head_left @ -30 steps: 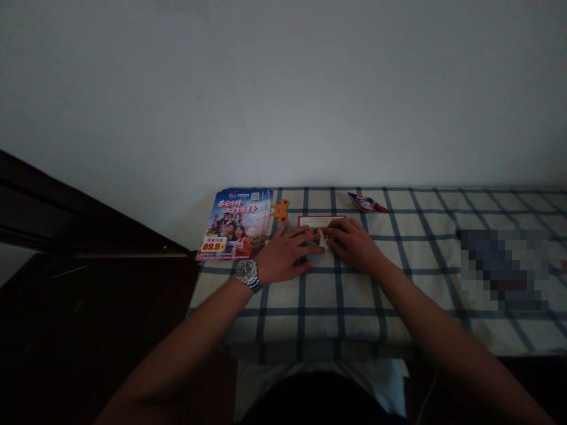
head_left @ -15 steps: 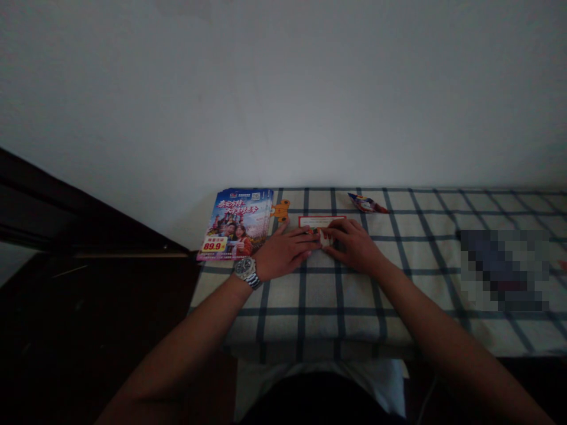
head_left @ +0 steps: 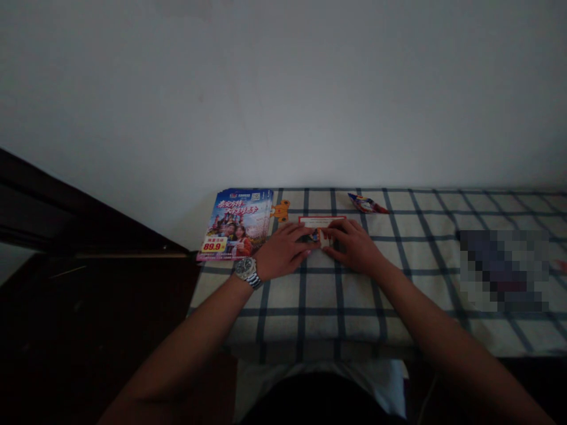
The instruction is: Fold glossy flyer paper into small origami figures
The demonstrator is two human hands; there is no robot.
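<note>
Between my hands is a small printed piece of paper (head_left: 325, 237), white with red marks on its right part and darker, orange-edged print on its left. My left hand (head_left: 287, 251), with a metal watch (head_left: 247, 270) on the wrist, has thumb and fingers closed on its left edge. On the other side, my right hand (head_left: 352, 245) pinches the right edge. Just behind the fingers, a white sheet with a red border (head_left: 322, 221) lies on the checked cloth; the hands cover its near part.
A stack of colourful flyers (head_left: 237, 227) lies at the left end of the table's checked cloth (head_left: 319, 301). Beside it is an orange bear-shaped piece (head_left: 280, 211). A blue and red wrapper (head_left: 367, 203) lies near the wall. A pixelated dark object (head_left: 500, 271) is at right.
My left fingers have drawn back from lying across the small printed paper to its left edge, so more of its print shows. My right hand has hardly moved.
</note>
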